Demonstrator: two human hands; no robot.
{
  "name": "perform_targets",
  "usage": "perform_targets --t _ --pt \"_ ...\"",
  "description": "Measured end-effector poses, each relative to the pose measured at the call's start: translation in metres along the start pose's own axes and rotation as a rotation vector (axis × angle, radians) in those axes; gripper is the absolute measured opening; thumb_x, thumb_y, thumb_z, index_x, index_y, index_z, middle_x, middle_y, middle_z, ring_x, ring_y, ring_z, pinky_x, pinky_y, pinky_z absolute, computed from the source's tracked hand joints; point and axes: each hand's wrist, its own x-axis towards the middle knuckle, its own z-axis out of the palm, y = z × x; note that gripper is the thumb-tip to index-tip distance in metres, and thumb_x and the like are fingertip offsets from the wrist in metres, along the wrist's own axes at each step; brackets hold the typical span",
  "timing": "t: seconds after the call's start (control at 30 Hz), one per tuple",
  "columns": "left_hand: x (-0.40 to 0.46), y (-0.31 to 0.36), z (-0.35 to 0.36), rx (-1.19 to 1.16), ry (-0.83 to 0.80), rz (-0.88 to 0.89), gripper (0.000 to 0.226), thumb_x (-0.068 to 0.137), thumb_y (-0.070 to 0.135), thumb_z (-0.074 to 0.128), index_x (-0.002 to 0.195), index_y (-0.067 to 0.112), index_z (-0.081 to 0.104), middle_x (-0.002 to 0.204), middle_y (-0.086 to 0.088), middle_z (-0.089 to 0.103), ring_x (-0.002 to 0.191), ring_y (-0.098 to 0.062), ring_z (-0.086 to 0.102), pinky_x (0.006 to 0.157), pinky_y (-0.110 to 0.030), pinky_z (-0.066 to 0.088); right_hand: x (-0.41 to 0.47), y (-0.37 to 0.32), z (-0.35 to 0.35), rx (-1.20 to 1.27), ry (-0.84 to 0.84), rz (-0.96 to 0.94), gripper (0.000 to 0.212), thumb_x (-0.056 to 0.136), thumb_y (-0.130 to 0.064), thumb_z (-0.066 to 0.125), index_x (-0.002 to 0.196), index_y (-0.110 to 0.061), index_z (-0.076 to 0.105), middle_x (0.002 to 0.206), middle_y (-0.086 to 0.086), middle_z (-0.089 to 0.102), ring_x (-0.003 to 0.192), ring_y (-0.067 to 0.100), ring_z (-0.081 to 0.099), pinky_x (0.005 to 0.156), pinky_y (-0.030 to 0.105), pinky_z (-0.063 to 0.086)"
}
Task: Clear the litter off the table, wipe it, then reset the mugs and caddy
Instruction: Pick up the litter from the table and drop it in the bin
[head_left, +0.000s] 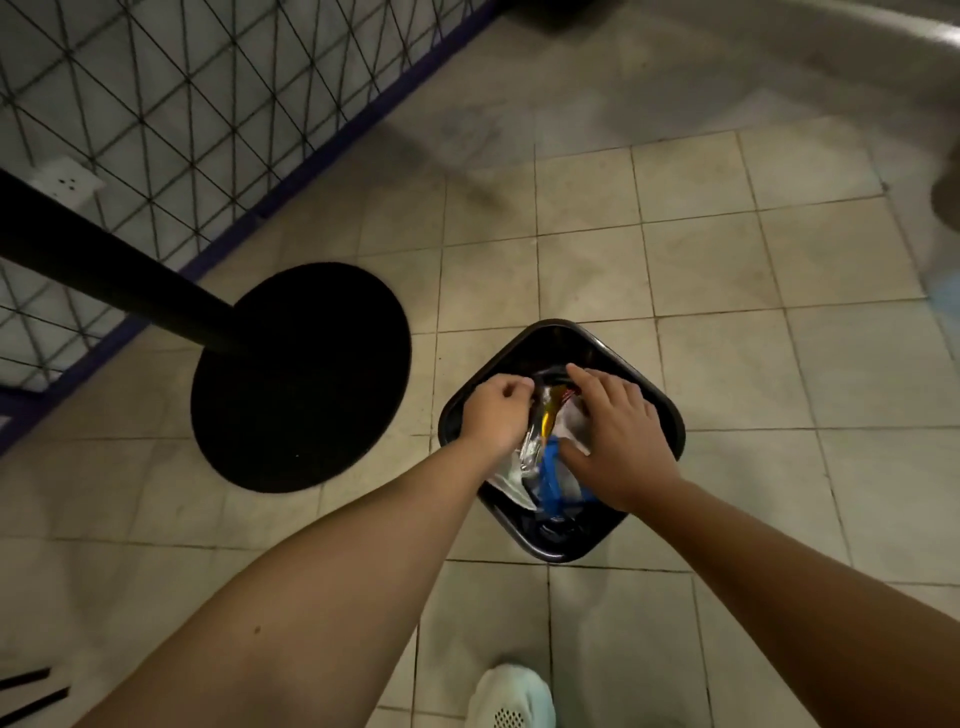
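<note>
Litter goes into a black bin on a tiled floor, the opening step of a table-clearing job, seen from a head-worn camera looking straight down. Both bare arms reach over the bin's mouth. The left hand is curled, its fingers apparently pinching the edge of a clear, crinkled wrapper with a yellow patch, though the grip itself is partly hidden; the right hand lies spread with fingers fairly straight, pressing down on white paper and a blue piece of plastic just below it. The two hands sit close together over the bin but do not touch, the litter between them. The rubbish rides high in the bin, near rim level, so it appears to be being pushed down rather than simply dropped. To the left stands a black table post on its round base, with a wire-mesh partition behind it; the tabletop, mugs and caddy are out of view. A white shoe shows at the bottom edge. By the look of it, the clearing stage is nearly done but not finished: the next move calls for letting go of the wrapper, drawing both hands clear of the bin without dragging litter back out, then turning to the table with a cloth to wipe it.
</note>
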Motion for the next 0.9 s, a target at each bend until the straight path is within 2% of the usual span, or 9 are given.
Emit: perform_targets --t 0.1,0.2,0.33,0.47,0.73,0.9 --pt "-0.024 0.028 -0.019 -0.003 0.012 0.099 0.015 0.095 0.029 0.054 0.102 0.023 0.065 0.099 0.007 0.066 0.097 -0.012 0.06 0.085 -0.025 0.046 -0.014 -0.016 -0.026 0.005 0.024 0.015 0.075 0.087 -0.037 0.059 0.15 -0.027 0.02 0.149 -0.002 0.033 0.137 0.019 0.026 0.113 0.038 0.024" --pt "-0.057 0.059 -0.038 0.029 -0.001 0.186 0.018 0.095 0.028 0.056 0.107 0.019 0.066 0.101 0.005 0.067 0.097 -0.011 0.061 0.087 -0.025 0.048 -0.034 -0.039 -0.063 0.008 0.059 0.004 0.067 0.088 -0.034 0.058 0.147 -0.025 0.028 0.144 -0.002 0.039 0.132 0.02 0.032 0.11 0.038 0.029" --pt "-0.115 0.115 -0.077 0.001 0.063 0.226 0.021 0.095 0.033 0.053 0.104 0.019 0.066 0.1 0.006 0.068 0.096 -0.01 0.062 0.086 -0.025 0.049 -0.064 -0.08 -0.132 -0.033 0.128 -0.055 0.062 0.087 -0.034 0.059 0.143 -0.025 0.036 0.14 -0.003 0.043 0.128 0.02 0.037 0.108 0.036 0.027" --pt "-0.18 0.181 -0.128 0.017 0.068 0.287 0.02 0.096 0.032 0.054 0.106 0.018 0.066 0.106 0.007 0.066 0.102 -0.007 0.058 0.088 -0.018 0.041 -0.088 -0.132 -0.213 -0.066 0.166 -0.119 0.058 0.086 -0.031 0.06 0.14 -0.026 0.039 0.139 -0.004 0.044 0.127 0.019 0.038 0.108 0.032 0.023" --pt "-0.305 0.288 -0.257 0.046 0.107 0.388 0.028 0.096 0.033 0.054 0.116 0.016 0.062 0.118 0.005 0.063 0.111 -0.008 0.055 0.097 -0.023 0.04 -0.13 -0.249 -0.366 -0.051 0.221 -0.286 0.057 0.087 -0.029 0.06 0.14 -0.027 0.039 0.136 -0.006 0.045 0.124 0.017 0.039 0.101 0.028 0.023" --pt "-0.354 0.316 -0.355 0.064 0.247 0.431 0.033 0.096 0.037 0.054 0.122 0.019 0.059 0.125 0.006 0.059 0.118 -0.008 0.051 0.092 -0.017 0.034 -0.127 -0.335 -0.414 -0.042 0.203 -0.416 0.055 0.087 -0.028 0.06 0.139 -0.027 0.041 0.138 -0.005 0.044 0.127 0.018 0.038 0.104 0.036 0.028"
